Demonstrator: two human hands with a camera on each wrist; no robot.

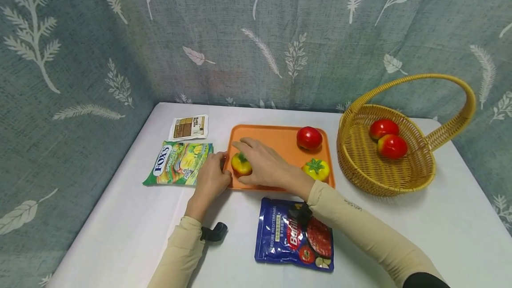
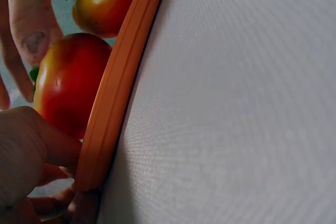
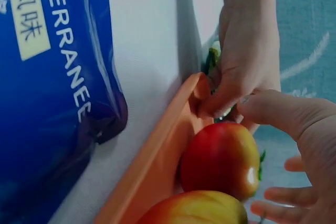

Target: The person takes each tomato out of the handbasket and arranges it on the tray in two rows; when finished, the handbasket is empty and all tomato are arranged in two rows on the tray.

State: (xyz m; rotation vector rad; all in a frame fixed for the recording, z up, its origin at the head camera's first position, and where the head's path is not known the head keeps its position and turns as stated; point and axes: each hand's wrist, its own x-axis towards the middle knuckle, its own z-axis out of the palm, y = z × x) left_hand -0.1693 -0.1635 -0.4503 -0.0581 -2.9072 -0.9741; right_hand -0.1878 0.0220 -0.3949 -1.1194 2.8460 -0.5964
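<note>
An orange tray lies on the table. My left hand grips its near left corner, with the thumb over the rim. Inside that corner sits a yellow-and-red tomato with green leaves on top. My right hand reaches over the tray, its thumb and fingers spread around this tomato. A gap shows between the right fingers and the tomato in the right wrist view. A second yellow tomato lies at the tray's near right, and a round red fruit at its far right.
A wicker basket with a tall handle stands at the right, holding two red fruits. Left of the tray lie a green Fox's candy bag and a small white-and-brown packet. A blue Barilla pouch lies in front.
</note>
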